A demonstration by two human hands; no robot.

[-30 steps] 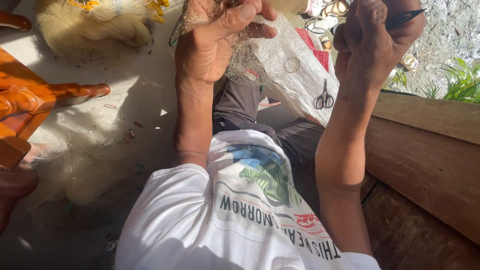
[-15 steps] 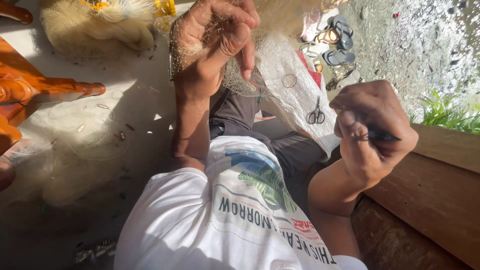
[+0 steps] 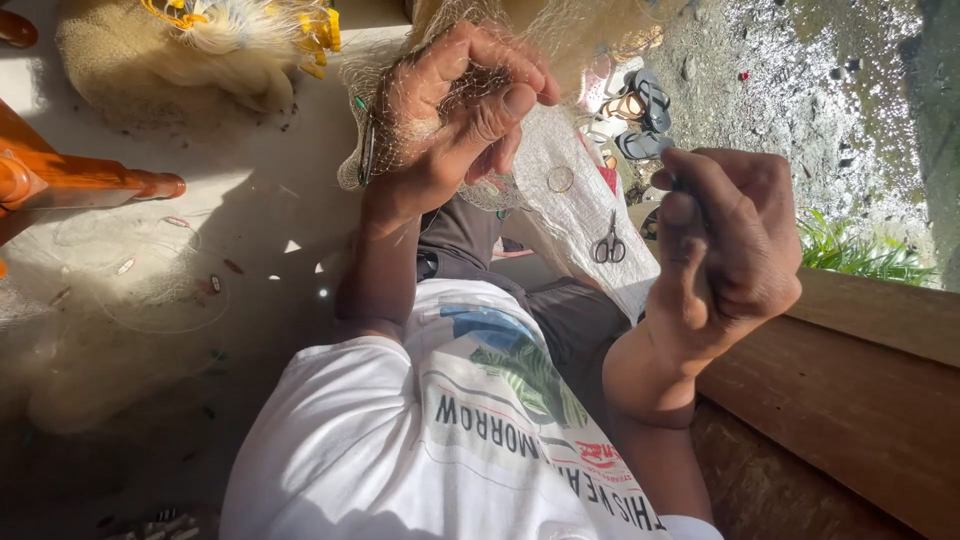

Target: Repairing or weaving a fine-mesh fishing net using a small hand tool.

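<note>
A person in a white printed shirt (image 3: 440, 450) sits looking down at their own two raised hands. Nearest, the right hand (image 3: 725, 250) is curled into a loose fist beside a wooden ledge (image 3: 850, 380), fingers folded in and thumb pressed against a thin dark tool that barely shows at the top of the fist; what kind of tool it is cannot be told. A little farther, the left hand (image 3: 460, 120) is closed on a bunch of fine pale fishing net (image 3: 400, 150), thumb pinching the mesh against the fingers. The two hands are held apart. The net hangs from the left hand and drapes down over the lap. Beyond it lies a white sack (image 3: 570, 215) with one pair of small scissors (image 3: 607, 243) and one metal ring (image 3: 560, 179) resting on it. Farther off, two sandals (image 3: 640, 115) sit on the ground, and a heap of net with yellow floats (image 3: 230, 30) lies at the far left.
</note>
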